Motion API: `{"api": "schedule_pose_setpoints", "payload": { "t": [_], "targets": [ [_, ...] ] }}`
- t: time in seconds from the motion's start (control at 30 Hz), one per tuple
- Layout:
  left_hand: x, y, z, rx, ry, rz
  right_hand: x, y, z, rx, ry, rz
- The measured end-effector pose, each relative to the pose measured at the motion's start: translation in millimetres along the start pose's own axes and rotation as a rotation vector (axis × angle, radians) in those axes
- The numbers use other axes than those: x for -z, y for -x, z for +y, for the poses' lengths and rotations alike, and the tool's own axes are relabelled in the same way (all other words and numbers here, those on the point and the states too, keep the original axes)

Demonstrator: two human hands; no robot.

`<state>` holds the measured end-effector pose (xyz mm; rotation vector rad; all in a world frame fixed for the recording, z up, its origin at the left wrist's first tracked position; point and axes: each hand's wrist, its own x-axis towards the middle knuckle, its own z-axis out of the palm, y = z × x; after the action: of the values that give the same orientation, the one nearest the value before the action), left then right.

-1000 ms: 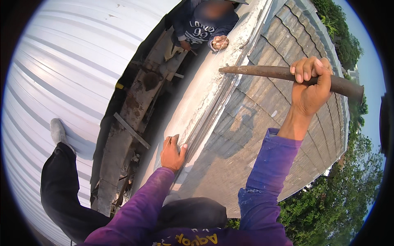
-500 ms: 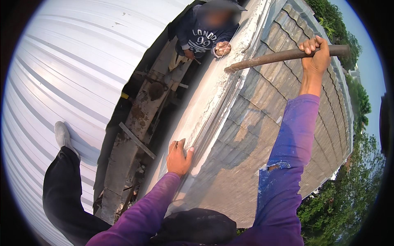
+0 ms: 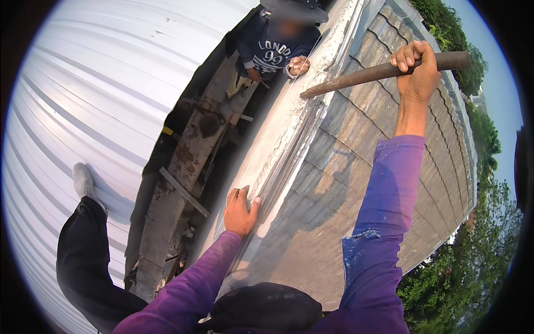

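Observation:
My right hand (image 3: 414,72) is raised at the upper right, closed round a rusty metal bar (image 3: 364,75) whose tapered end rests on the rough pale concrete ledge (image 3: 285,125). My left hand (image 3: 241,210) lies on the same ledge lower down, fingers bent over it and thumb apart. A thin pale string (image 3: 309,54) runs along the ledge near it. Narrow metal strips line the ledge's right side, beside weathered roof tiles (image 3: 423,183).
A white corrugated metal roof (image 3: 94,83) fills the left, with my booted foot (image 3: 83,181) on it. A dark gap holds a stained beam (image 3: 186,150) and loose strips. Another person (image 3: 273,53) stands in the gap, one hand (image 3: 299,65) at the ledge. Trees (image 3: 467,256) border the right.
Since a second ago my right hand has risen in the view, with the bar's outer end swung upward. My left hand stays on the ledge; the view has shifted slightly.

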<state>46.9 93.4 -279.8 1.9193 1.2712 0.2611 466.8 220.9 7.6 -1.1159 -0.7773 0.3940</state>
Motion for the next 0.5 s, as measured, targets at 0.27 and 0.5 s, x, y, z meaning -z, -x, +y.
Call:
{"api": "schedule_pose_setpoints", "payload": {
  "t": [0.27, 0.5],
  "targets": [
    [-5, 5, 11, -0.012, 0.006, 0.037, 39, -41, -1, 0.052, -0.018, 0.303],
    [6, 3, 3, 0.018, 0.050, 0.019, 58, 11, 4, 0.070, -0.096, 0.339]
  ]
}}
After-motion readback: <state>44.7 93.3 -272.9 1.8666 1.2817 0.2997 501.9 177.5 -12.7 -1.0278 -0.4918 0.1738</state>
